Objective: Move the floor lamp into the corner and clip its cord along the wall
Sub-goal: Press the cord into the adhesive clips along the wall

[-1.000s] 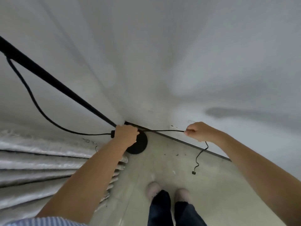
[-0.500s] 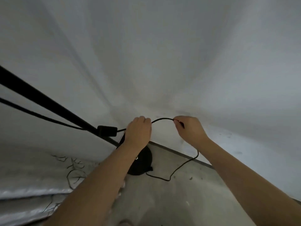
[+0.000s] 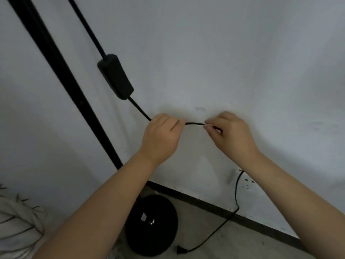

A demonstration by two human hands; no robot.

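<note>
Black cord [image 3: 195, 123] pinched by left hand [image 3: 161, 136] and right hand [image 3: 231, 133], held against the wall [image 3: 224, 53] below the inline switch [image 3: 115, 76]. Keep the span taut and flat on the wall; no clip visible. Lamp base [image 3: 151, 225] sits further below the switch, in the corner.

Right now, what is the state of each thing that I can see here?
Black lamp cord: held up against the wall, pinched by both hands.
Left hand: fingers shut on the cord.
Right hand: fingers shut on the cord.
Black two-pin plug: unplugged, lying on the floor.
Round black lamp base: standing on the floor by the wall.
Black inline switch: hanging free; position unreadable.
</note>
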